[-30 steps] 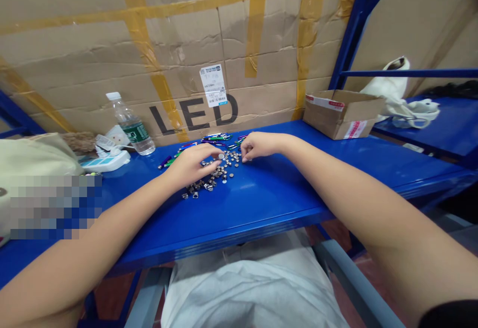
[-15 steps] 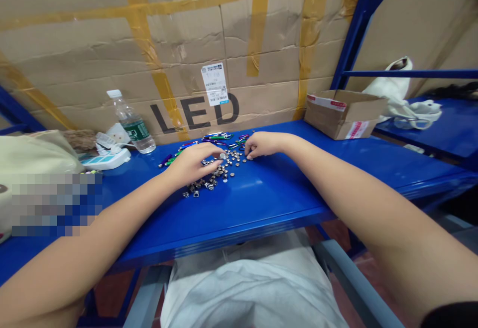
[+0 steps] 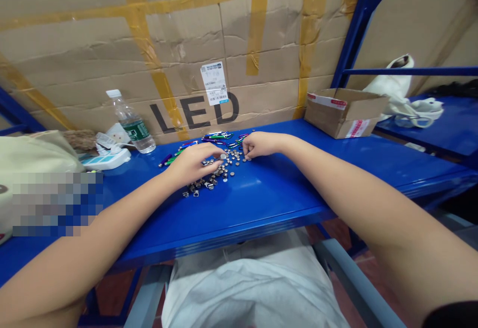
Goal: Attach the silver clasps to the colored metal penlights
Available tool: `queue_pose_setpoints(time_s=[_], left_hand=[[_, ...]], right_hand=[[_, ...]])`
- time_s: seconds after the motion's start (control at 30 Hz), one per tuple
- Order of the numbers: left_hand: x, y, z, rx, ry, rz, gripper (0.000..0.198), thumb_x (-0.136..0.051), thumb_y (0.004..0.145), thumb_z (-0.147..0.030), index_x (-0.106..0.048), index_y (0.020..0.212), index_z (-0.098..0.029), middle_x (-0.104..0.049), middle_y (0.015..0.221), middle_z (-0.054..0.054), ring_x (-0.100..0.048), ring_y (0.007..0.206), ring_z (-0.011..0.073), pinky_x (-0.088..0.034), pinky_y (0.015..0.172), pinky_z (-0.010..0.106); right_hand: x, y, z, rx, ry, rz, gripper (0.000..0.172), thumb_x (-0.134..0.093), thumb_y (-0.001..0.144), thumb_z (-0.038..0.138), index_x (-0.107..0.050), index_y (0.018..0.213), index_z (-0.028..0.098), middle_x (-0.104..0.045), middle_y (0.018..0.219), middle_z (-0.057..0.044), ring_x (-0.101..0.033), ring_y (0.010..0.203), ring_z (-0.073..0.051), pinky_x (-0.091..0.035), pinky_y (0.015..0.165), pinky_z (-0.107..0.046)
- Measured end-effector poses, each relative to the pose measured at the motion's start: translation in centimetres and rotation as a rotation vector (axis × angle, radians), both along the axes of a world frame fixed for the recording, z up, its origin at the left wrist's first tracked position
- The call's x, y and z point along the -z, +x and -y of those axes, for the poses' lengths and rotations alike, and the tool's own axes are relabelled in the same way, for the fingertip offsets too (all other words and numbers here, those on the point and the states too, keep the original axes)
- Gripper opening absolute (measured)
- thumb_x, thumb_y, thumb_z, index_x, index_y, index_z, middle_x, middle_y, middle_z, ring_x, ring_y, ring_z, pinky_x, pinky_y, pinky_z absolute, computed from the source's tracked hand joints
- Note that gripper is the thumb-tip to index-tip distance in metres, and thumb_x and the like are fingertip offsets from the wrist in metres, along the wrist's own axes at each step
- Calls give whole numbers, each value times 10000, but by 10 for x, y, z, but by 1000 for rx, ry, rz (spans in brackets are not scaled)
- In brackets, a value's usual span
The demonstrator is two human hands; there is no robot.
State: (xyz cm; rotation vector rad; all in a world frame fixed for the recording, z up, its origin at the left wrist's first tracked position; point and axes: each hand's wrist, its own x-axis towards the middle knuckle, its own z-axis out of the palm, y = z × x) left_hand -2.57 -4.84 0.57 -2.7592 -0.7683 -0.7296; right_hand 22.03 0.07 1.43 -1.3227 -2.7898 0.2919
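Note:
A pile of small round silver metal parts (image 3: 224, 166) lies on the blue shelf (image 3: 276, 193). My left hand (image 3: 190, 163) rests on the pile's left side, fingers curled and pinched near a small silver disc (image 3: 223, 157). My right hand (image 3: 258, 144) sits at the pile's right edge with fingertips pinched together on the parts; what they grip is too small to name. Several small coloured pen-like pieces (image 3: 214, 139), green, blue and purple, lie just behind the pile.
A plastic water bottle (image 3: 131, 124) stands at the back left beside a white power strip (image 3: 104, 158). A large taped cardboard box marked LED (image 3: 194, 59) forms the back wall. A small open carton (image 3: 341, 111) sits at the right. A cream bag (image 3: 33, 161) lies far left.
Both hands stay on the pile with only slight finger shifts. The right hand has drawn a little toward the pile. The view has tilted slightly.

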Motion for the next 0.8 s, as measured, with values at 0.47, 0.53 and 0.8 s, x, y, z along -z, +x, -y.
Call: queue_pose_setpoints(time_s=[0.47, 0.53, 0.8], left_hand=[[0, -1, -1, 12, -15, -7, 250, -513, 898, -334, -650, 1049, -188, -709, 968, 54, -649, 909, 177, -507, 851, 309], [1, -1, -1, 14, -13, -13, 245, -512, 898, -326, -647, 1050, -190, -709, 968, 52, -650, 908, 177, -510, 850, 314], [2, -2, -2, 64, 13, -18, 228, -510, 906, -310, -635, 1046, -181, -708, 990, 61, -656, 913, 173, -517, 836, 308]], right_hand=[[7, -11, 0, -47, 96, -145, 222, -598, 761, 179, -723, 944, 177, -716, 862, -33, -606, 727, -135, -403, 645, -226], [11, -13, -3, -81, 79, -144, 221, -606, 756, 175, -733, 936, 182, -721, 870, -33, -610, 737, -138, -408, 650, -228], [13, -11, -8, -134, 26, -104, 222, -572, 818, 202, -744, 957, 184, -734, 883, -40, -618, 746, -139, -428, 678, -241]])
